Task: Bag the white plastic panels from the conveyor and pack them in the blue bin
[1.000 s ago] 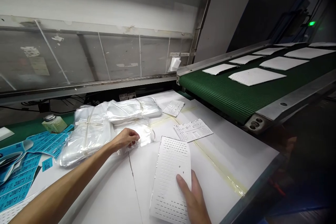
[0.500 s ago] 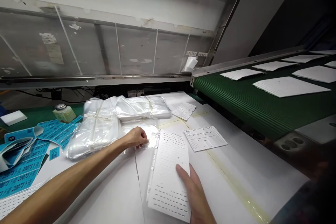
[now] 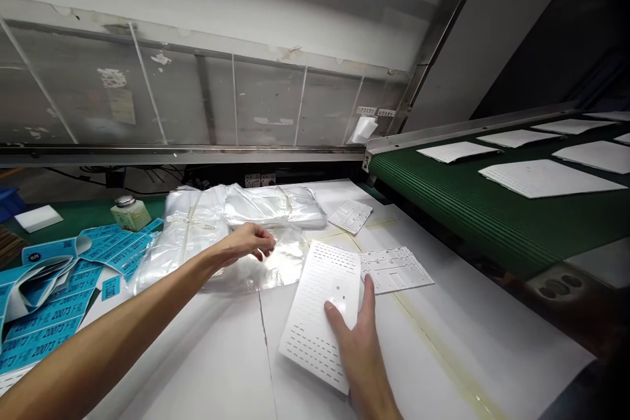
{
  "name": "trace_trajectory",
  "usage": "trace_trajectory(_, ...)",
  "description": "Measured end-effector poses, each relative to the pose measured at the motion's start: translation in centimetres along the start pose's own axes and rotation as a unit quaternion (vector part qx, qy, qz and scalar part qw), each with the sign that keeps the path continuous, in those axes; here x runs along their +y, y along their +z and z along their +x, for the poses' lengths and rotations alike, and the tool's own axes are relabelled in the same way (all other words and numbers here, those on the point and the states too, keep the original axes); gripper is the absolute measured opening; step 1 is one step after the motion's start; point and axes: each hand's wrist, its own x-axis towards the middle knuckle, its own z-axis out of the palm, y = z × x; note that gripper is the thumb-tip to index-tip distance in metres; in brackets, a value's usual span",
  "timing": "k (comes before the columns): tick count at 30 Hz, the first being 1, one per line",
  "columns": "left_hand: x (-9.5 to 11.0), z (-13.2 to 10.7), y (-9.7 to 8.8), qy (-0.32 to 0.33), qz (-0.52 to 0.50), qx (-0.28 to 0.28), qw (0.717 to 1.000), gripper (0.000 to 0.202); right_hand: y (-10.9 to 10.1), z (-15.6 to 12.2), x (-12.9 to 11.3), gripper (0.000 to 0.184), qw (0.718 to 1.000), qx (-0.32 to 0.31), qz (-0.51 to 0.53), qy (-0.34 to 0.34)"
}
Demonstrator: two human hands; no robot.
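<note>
Here, my left hand [image 3: 246,243] reaches out across the white table [image 3: 443,348], with the fingers pinched shut on the near edge of a loose clear bag [image 3: 283,262]. The bag lies crumpled and partly lifted on the table, just in front of the bundled stacks of clear bags [image 3: 197,230]. Its right edge is just beside the top corner of the perforated white panel [image 3: 319,302].

My right hand [image 3: 357,341] lies open and flat on that panel, fingers spread over its lower right part and thumb standing off past its right edge. It grips nothing and only presses down. The panel lies flat on the table near its front edge, turned at a slant, with rows of small slots across its face.

To the right of the panel a smaller cut-out plate [image 3: 396,269] lies flat, its left edge touching or slipping under the panel; I cannot tell which. A second small plate [image 3: 350,215] sits further back, near the bag stacks.

At my far left, blue printed labels [image 3: 54,289] lie spread out, with a small capped bottle [image 3: 130,212] and a white block [image 3: 38,218] behind them on a green surface. To my right, the green conveyor belt [image 3: 482,210] carries several white sheets [image 3: 548,178] lying flat.
</note>
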Motion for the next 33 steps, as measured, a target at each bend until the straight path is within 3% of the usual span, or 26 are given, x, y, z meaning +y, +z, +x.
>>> trace_trajectory(3, 0.7, -0.6, -0.6, 0.019, -0.006, 0.046, 0.999, 0.023, 1.3, 0.7, -1.2, 0.067, 0.995, -0.058, -0.067, -0.052)
trace_trajectory(6, 1.3, -1.0, -0.6, 0.035, -0.007, 0.093, 0.995, 0.026, 3.0, 1.9, -1.3, 0.052, 0.987, -0.15, -0.052, 0.023)
trace_trajectory(8, 1.7, -1.4, -0.8, 0.045, -0.008, 0.11, 0.993, 0.027, 3.9, 2.6, -0.7, 0.05, 0.984, -0.157, -0.048, 0.071)
trace_trajectory(12, 2.1, -2.3, -1.8, 0.052, -0.008, 0.12, 0.991, 0.031, 4.1, 2.8, 0.6, 0.049, 0.985, -0.133, -0.045, 0.102)
trace_trajectory(16, 1.6, -2.6, -1.8, 0.037, -0.005, 0.084, 0.996, 0.032, 1.6, 0.7, 0.2, 0.052, 0.99, -0.102, -0.035, 0.086)
trace_trajectory(21, 0.0, -1.0, 0.8, 0.01, -0.002, 0.0, 1.0, 0.023, -1.4, -1.8, -3.1, 0.058, 1.0, 0.016, 0.016, 0.009)
trace_trajectory(25, -1.2, 0.3, 2.4, -0.011, -0.001, -0.044, 0.999, 0.018, -0.1, -1.3, -3.9, 0.056, 0.997, -0.053, 0.064, 0.006)
trace_trajectory(29, -2.3, 1.0, 1.9, -0.026, -0.006, -0.051, 0.998, 0.01, 1.3, 0.1, -1.1, 0.051, 0.993, -0.11, 0.028, 0.017)
trace_trajectory(33, -2.9, 1.7, 0.9, -0.03, -0.009, -0.019, 0.999, 0.015, 0.3, 1.1, 1.4, 0.047, 0.992, -0.121, -0.047, 0.006)
